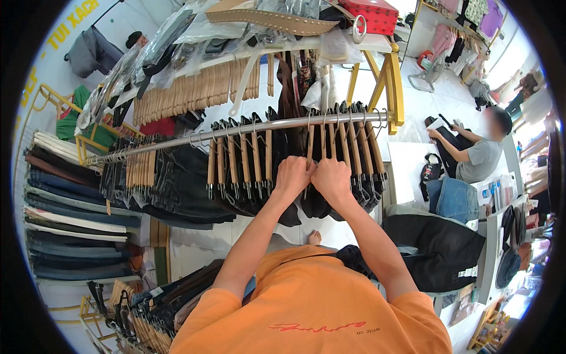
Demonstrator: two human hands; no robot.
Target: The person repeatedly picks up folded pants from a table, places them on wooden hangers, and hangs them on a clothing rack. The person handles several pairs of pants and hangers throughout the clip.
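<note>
In front of me a metal clothes rail (274, 126) carries several wooden clip hangers (232, 161) with dark trousers (287, 146) on them. My left hand (292, 179) is closed around a wooden hanger (311, 137) just below the rail. Right beside it, my right hand (332, 179) grips the neighbouring hanger (332, 141), the knuckles nearly touching my left hand. My fingers hide the lower parts of both hangers. Below my hands hang black trouser folds (314, 203).
A yellow frame (395, 88) supports the rail's right end. Above is a shelf with a studded belt (274, 21), plastic-wrapped goods and a red case (370, 15). Folded jeans (79, 221) fill shelves at left. A seated person (482, 150) handles dark cloth at right, near denim (455, 199).
</note>
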